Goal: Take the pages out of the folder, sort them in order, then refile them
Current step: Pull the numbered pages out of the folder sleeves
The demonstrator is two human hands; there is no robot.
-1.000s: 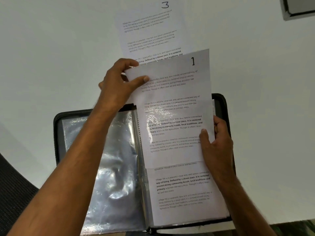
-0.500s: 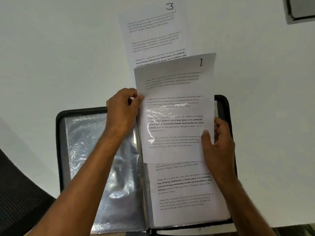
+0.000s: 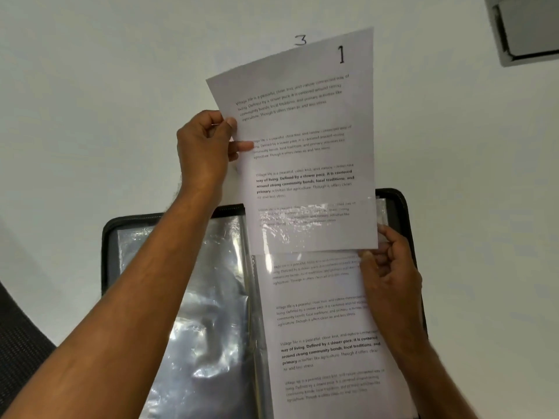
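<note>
Head view: a white desk [image 3: 90, 116] fills most of the picture. At the upper right corner sits a grey boxy object [image 3: 526, 28], cut off by the edge, well apart from everything else. At the lower left a dark mesh chair [image 3: 21, 352] shows beside the left forearm.

A black zip folder [image 3: 402, 204] lies open on the desk near the person. Its left half shows shiny clear plastic sleeves [image 3: 193, 297] with glare on them. On the right half lies a printed page [image 3: 326, 328] inside a sleeve, its right side partly hidden by the right hand and wrist.

Farther up the desk lies a page marked 3 [image 3: 300, 40]; only its top strip with the handwritten number shows, as the rest is covered by the raised sheet in front of it.

The page marked 1 [image 3: 308, 146] is held up above the top of the folder, tilted, its lower part lying under the glossy plastic of the right-hand sleeve and its upper part out over the desk. The left hand [image 3: 202, 149] pinches its left edge, thumb on the front face and fingers curled behind. The right hand [image 3: 390, 273] is at the page's lower right corner, fingers curled there, thumb tip at the corner; whether it grips the paper itself or the sleeve's edge cannot be told. The left forearm crosses over the folder's left half.
</note>
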